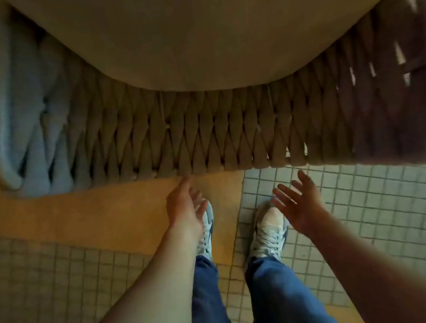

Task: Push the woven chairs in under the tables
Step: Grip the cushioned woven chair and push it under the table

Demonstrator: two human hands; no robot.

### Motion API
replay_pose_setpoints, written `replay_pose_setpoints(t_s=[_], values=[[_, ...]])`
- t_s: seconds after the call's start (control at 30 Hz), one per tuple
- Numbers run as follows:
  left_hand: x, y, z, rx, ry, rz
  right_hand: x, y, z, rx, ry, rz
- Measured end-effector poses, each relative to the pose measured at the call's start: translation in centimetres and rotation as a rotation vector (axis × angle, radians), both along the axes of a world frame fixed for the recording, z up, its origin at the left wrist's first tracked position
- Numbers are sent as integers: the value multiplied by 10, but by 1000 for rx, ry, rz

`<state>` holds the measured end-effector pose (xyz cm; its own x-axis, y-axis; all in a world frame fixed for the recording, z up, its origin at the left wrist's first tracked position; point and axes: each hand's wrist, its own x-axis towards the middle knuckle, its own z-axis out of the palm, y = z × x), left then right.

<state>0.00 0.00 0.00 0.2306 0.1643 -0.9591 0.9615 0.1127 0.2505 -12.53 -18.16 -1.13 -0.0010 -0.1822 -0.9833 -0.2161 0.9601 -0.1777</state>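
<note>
A woven chair [202, 132] of thick beige rope fills the upper half of the head view, seen from above its curved backrest. A plain tan cushion [214, 28] lies on its seat. My left hand [185, 207] reaches toward the backrest's near rim, one fingertip touching or almost touching the weave. My right hand [299, 201] hovers open a short way below the rim, fingers spread, holding nothing. No table shows in this view.
The floor is small square grey tiles [378, 205] with an orange-tan band [90, 215] under the chair's left part. My two feet in pale sneakers [269, 230] stand just behind the chair. The picture is blurred.
</note>
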Motion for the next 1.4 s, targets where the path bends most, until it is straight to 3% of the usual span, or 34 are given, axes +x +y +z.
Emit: replay_pose_setpoints(t_s=[0.17, 0.3, 0.47, 0.6, 0.87, 1.1, 1.4], values=[[33, 12, -109, 91, -57, 56, 7, -22, -108, -15, -11, -107], [46, 29, -156, 66, -111, 181, 11, -39, -152, -96, -89, -118], [57, 46, -171, -27, -166, 174, 9, -38, -169, -124, -212, -93], [51, 48, -156, -25, -185, 159, 7, -43, -149, -126, -227, -113], [12, 51, -31, 126, -146, 171, -28, -40, -15, -140, -112, 67], [-12, 57, 112, 294, -137, 202, -54, -19, 115, -111, -4, -23], [-30, 66, 256, 411, -138, 7, -60, -14, 274, -110, 121, 56]])
